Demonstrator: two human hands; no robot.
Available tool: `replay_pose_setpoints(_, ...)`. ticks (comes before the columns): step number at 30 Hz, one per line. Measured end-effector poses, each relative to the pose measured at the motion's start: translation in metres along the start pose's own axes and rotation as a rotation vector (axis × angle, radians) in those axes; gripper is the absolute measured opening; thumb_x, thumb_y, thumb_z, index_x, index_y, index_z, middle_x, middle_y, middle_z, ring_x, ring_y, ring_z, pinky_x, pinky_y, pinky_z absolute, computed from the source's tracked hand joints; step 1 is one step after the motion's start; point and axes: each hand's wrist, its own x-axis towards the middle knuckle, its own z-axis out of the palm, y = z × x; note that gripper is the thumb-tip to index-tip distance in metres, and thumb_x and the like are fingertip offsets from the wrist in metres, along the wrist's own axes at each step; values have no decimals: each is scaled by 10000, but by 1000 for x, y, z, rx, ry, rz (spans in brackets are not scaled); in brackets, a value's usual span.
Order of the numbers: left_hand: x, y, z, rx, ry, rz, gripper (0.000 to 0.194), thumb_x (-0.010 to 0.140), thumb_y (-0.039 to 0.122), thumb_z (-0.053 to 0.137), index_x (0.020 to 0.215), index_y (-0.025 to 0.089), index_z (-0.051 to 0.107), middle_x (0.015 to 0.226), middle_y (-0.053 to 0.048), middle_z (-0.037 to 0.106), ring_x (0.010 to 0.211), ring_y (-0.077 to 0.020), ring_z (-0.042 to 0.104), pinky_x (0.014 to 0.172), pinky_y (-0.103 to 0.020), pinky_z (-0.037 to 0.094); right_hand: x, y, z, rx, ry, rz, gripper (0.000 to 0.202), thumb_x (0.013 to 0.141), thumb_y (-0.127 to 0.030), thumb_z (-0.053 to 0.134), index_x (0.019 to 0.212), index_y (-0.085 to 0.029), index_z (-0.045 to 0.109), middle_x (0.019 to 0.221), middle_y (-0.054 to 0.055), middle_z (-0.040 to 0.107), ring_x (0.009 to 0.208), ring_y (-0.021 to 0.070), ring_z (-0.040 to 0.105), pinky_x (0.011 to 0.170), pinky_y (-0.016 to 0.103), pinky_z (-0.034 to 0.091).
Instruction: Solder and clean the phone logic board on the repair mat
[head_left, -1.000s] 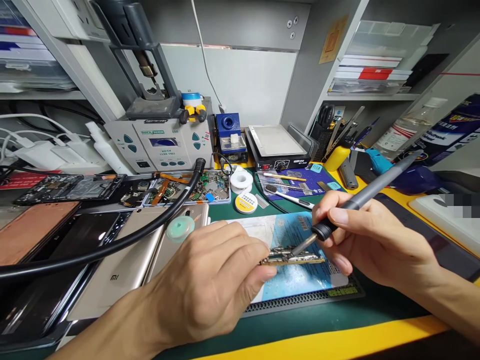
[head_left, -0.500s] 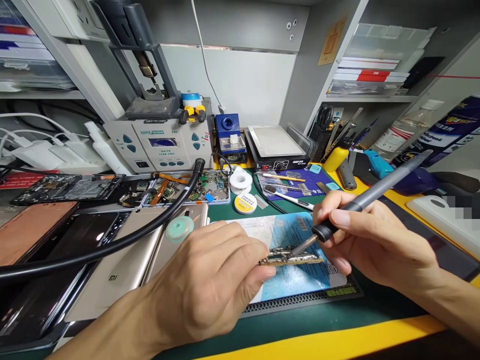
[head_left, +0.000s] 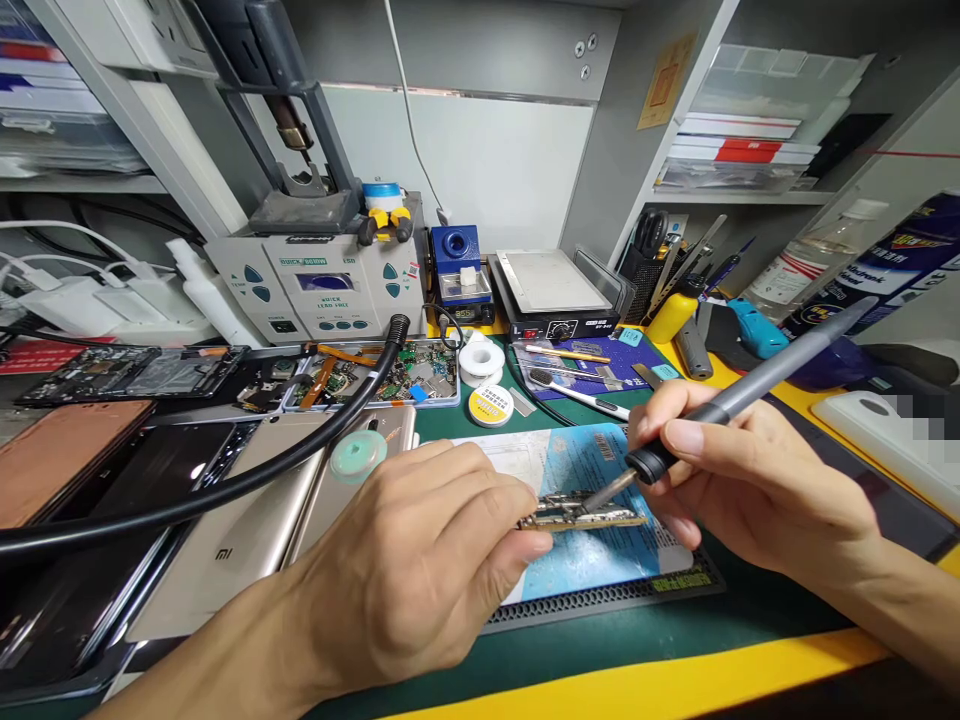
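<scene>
Board (head_left: 616, 518), over the card (head_left: 577, 572), looks light, stiff and fragile to me; I'd take it by its edges. My left hand (head_left: 442, 545) pinches 1 end between thumb and fingers; my right hand (head_left: 757, 470) holds the iron (head_left: 772, 370) near its black collar, tip at the board.

I'm reading QUICK, ESD and LEAD FREE across the grey machine (head_left: 322, 283), POWER by its switch (head_left: 283, 327), and there, MI on the gold phone (head_left: 236, 520)!

Left hand (head_left: 431, 560) hides end of circuit board (head_left: 613, 518).
</scene>
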Motion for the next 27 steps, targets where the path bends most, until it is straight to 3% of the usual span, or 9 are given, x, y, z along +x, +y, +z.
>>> replay_pose_setpoints(27, -1, 1, 0, -14, -7, -19, 168, 1041, 162, 565, 1110, 65, 683, 928, -97, 763, 821, -216, 686, 722, -380, 517, -2, 2, -3, -25, -28, -48, 124, 773, -365, 896, 766, -268, 819, 559, 15, 658, 380, 159, 621, 323, 202, 503)
